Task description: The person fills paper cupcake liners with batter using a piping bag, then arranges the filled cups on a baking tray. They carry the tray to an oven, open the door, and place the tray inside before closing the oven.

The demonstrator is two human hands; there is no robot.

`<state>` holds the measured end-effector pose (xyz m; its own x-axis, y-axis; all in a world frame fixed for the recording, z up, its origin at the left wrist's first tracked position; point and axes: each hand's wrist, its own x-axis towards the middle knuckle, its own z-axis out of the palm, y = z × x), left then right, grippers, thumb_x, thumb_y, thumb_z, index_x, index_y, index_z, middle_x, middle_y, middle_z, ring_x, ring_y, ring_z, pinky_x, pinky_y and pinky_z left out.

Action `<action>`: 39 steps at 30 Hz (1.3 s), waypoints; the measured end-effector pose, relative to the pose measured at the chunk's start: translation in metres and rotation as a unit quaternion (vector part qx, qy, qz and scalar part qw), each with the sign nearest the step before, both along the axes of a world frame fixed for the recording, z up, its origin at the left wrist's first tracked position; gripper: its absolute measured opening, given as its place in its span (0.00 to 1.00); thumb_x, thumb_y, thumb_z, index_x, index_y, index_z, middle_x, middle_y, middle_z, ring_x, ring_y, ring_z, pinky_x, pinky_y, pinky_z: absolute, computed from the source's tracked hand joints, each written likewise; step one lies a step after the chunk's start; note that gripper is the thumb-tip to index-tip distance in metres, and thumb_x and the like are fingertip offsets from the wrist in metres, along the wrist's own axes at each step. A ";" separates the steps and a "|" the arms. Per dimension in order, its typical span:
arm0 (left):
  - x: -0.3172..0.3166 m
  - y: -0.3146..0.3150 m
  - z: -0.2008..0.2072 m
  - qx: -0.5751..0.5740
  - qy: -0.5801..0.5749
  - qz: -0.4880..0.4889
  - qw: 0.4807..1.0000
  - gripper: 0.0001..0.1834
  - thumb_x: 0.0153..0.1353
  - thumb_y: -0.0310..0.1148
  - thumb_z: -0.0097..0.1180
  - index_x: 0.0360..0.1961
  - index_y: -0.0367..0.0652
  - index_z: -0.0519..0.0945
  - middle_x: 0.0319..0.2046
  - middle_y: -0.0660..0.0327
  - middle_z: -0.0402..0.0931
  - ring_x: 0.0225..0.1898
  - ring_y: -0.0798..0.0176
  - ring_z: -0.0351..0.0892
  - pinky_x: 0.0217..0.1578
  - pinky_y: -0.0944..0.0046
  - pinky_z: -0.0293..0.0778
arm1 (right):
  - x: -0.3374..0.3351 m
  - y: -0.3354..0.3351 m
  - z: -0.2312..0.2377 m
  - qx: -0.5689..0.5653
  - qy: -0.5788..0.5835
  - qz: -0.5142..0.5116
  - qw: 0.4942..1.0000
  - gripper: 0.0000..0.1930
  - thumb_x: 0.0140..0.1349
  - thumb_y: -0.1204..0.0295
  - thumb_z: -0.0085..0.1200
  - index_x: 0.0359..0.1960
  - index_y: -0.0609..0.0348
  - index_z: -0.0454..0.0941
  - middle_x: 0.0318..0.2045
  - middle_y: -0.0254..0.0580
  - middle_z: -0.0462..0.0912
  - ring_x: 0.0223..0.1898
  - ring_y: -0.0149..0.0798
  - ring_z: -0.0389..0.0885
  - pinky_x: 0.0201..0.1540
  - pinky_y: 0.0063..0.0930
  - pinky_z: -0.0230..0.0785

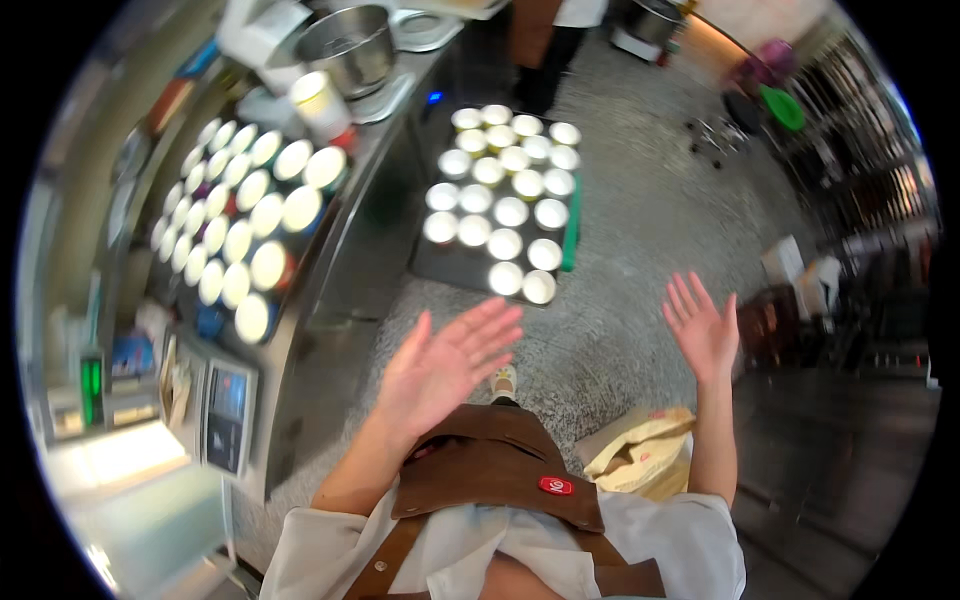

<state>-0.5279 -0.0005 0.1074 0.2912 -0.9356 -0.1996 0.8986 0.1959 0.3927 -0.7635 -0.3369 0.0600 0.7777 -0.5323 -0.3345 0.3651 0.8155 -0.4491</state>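
Note:
My left hand [448,355] is raised in front of me with its fingers stretched out, holding nothing. To the right, my right hand [703,328] is lifted too, palm showing and fingers spread. Beyond the left hand a dark tray [447,268] carries rows of white-looking round paper cups [510,211]; it touches neither hand. A second dark tray [172,279] of pale-topped cups [253,188] lies on the counter at the left. What fills the cups is too bright to make out.
The steel counter [345,235] runs along the left, with a metal mixing bowl [347,50], a white tub [318,103] and a digital scale [227,415]. An open paper sack [640,455] stands on the floor beside me. Racks [870,110] line the right; another person's legs [540,65] show ahead.

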 end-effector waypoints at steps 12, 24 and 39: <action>-0.072 0.063 0.076 -0.012 -0.484 -0.089 0.870 0.41 0.66 0.55 0.52 0.69 0.35 0.60 0.66 0.49 0.63 0.67 0.50 0.63 0.65 0.53 0.58 | 0.054 0.006 -0.058 0.019 0.055 0.132 0.990 0.29 0.71 0.50 0.45 0.60 0.63 0.68 0.58 0.46 0.73 0.56 0.41 0.73 0.60 0.40 0.65; -0.134 -0.040 0.082 -0.447 -0.610 -0.062 0.651 0.23 0.71 0.34 0.40 0.64 0.38 0.68 0.61 0.53 0.69 0.59 0.51 0.70 0.59 0.53 0.65 | -0.104 -0.015 0.036 -0.126 0.182 -0.018 0.975 0.26 0.71 0.50 0.45 0.54 0.61 0.74 0.53 0.43 0.78 0.54 0.40 0.74 0.59 0.39 0.64; -0.368 -0.362 0.019 -0.464 -0.748 -0.133 0.456 0.29 0.69 0.40 0.39 0.68 0.39 0.62 0.62 0.52 0.69 0.59 0.50 0.72 0.57 0.52 0.67 | -0.351 -0.244 0.018 -0.059 0.108 -0.236 0.964 0.22 0.70 0.52 0.48 0.49 0.61 0.77 0.45 0.41 0.80 0.45 0.38 0.76 0.51 0.34 0.69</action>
